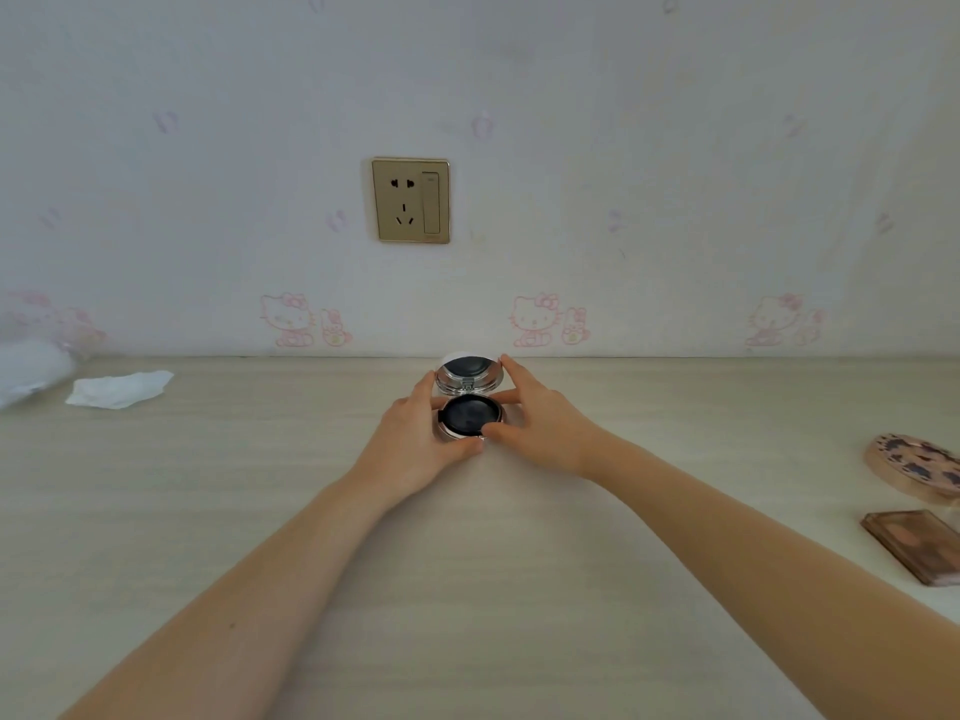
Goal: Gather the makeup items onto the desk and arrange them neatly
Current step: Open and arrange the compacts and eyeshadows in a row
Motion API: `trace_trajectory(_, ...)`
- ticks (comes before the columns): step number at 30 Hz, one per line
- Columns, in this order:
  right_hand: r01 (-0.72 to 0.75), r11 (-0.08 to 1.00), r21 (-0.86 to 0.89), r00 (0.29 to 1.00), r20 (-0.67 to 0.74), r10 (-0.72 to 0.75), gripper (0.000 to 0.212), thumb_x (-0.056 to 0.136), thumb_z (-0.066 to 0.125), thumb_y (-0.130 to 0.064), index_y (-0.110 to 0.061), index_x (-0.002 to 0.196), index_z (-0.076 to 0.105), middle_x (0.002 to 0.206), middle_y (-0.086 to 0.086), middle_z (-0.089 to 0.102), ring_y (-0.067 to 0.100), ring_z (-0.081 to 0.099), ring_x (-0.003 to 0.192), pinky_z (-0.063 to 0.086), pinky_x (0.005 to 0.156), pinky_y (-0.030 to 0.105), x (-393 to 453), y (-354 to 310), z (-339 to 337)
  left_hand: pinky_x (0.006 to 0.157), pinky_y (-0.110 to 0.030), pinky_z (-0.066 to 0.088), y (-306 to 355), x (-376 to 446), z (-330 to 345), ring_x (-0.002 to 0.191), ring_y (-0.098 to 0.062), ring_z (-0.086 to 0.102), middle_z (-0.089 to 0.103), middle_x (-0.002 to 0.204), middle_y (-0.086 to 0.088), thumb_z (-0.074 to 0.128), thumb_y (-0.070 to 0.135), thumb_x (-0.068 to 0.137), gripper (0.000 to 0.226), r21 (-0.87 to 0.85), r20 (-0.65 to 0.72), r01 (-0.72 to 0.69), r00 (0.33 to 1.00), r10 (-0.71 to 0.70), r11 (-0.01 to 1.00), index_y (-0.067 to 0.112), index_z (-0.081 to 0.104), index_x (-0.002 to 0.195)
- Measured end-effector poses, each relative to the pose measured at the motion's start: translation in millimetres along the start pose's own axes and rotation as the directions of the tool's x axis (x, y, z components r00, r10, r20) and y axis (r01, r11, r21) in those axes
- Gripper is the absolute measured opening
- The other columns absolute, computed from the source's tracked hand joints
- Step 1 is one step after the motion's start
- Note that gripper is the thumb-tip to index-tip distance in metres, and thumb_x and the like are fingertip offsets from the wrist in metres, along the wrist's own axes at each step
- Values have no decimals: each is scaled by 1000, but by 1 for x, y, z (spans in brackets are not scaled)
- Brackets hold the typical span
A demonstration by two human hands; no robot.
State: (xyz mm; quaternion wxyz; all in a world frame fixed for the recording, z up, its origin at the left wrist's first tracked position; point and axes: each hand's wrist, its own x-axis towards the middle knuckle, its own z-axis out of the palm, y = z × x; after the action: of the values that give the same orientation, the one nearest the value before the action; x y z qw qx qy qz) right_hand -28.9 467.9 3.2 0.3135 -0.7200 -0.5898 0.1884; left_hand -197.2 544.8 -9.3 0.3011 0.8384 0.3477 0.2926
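A round cushion compact [470, 415] stands open on the pale wooden desk [260, 511], near the wall at the back centre. Its base holds a black puff and its mirrored lid [469, 373] is raised. My left hand [415, 439] grips the base from the left, thumb at the front rim. My right hand [535, 413] holds the compact from the right, with fingers on the lid's edge and the thumb at the base. A round patterned compact [917, 467] and a flat brown palette [917, 550] lie at the desk's right edge.
A crumpled white tissue [119, 389] and a white fluffy item [31, 368] lie at the back left of the desk. A gold wall socket [410, 201] sits above the compact on the cartoon-cat wallpaper.
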Motion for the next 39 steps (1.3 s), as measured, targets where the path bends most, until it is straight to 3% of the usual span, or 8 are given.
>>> trace_trajectory(2,1,1000,1,1000,4,-1,89,88,63,-32,-21,153,3,136,-10,56,18,44,130,26,86,14,-2,0,1,70,8,29,0,-2,1,96,13,55,62,110,20,83,39,68,82,8,-6,18,1000,-18,1000,27,40,136)
trace_trajectory(4,4,1000,-22,1000,11,-4,88,91,60,-37,-16,153,0,135,-3,57,21,47,126,27,79,11,-6,0,2,85,-3,27,1,-6,1,126,-9,45,55,134,7,81,47,69,98,25,3,62,998,-62,998,20,28,146)
trace_trajectory(6,-1,997,-77,1000,19,3,86,93,54,-42,-16,153,-1,141,2,50,22,43,131,29,91,15,-13,2,-1,94,-18,27,3,-12,1,136,-15,33,45,145,0,77,54,70,107,66,-15,86,996,-85,994,18,17,150)
trace_trajectory(11,24,971,-239,999,32,-17,77,97,50,-38,-20,153,1,148,2,41,22,38,135,28,109,29,-49,10,-23,96,-29,38,20,-32,-3,125,-20,41,55,129,-1,67,35,85,63,314,-161,-100,974,157,944,16,39,138)
trace_trajectory(16,60,899,-433,998,1,-67,67,98,46,-36,-20,152,11,145,1,42,20,38,131,29,105,27,-96,24,-57,93,-32,41,58,-47,7,117,-24,49,60,120,-6,61,27,90,42,428,-56,-298,934,354,853,9,52,125)
trace_trajectory(26,-72,756,-651,994,-112,-1,52,97,44,-40,-21,144,30,142,0,44,16,31,135,36,104,33,-194,84,-146,96,-34,41,142,-57,108,124,-19,43,59,126,-1,54,30,93,36,252,174,-428,902,395,868,15,50,126)
trace_trajectory(33,-295,742,-602,953,-240,184,45,96,46,-39,-22,138,41,138,1,49,22,43,127,38,95,33,-223,118,-215,97,-35,42,188,-42,187,117,-17,48,61,122,1,58,30,92,35,57,239,-422,886,398,905,16,54,124)
trace_trajectory(39,-515,736,-438,857,-245,454,56,95,49,-44,-16,142,37,139,6,51,26,48,124,40,103,40,-215,154,-251,97,-30,41,220,-4,233,117,-18,51,62,123,0,62,30,90,34,-28,263,-375,891,369,927,16,58,121)
